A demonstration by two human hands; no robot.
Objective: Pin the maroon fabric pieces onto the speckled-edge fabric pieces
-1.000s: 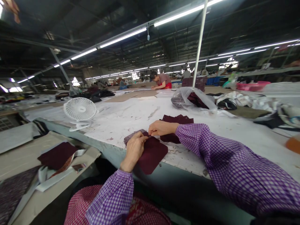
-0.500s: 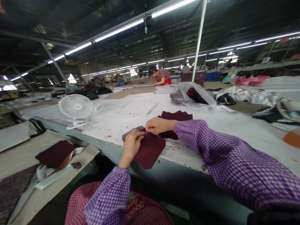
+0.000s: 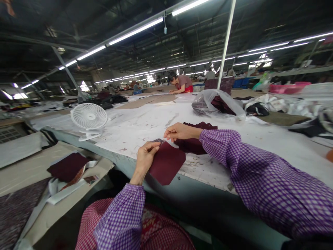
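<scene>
Basically, a head-cam view of a white-covered cutting table (image 3: 135,126) in a garment workshop, w/ two bare hands in purple gingham sleeves at the near edge. The L hand (image 3: 144,159) pinches the upper-left corner of a maroon fabric panel (image 3: 168,164) btwn thumb & fingers; the panel lies partly over the table edge, its lower corner hanging out toward the wearer. The R hand (image 3: 178,132) is just above & beyond the panel's top edge, fingers bent & close together; can't tell if they grip anything small. Under & behind the R wrist: a fanned stack of maroon panels (image 3: 194,146).

To do this well, I'd say: keep the L pinch firm but flat so the cloth doesn't crease, work the R fingertips close to that held corner, & don't let the overhang drag the panel off the table.

Hard to make out: a speckled fabric piece (image 3: 157,140), mostly hidden behind the L fingers & panel; the panel's underside; how many layers are in the pinch; the stack's middle, blocked by the R wrist. The R sleeve (image 3: 273,184) runs out of frame.
</scene>
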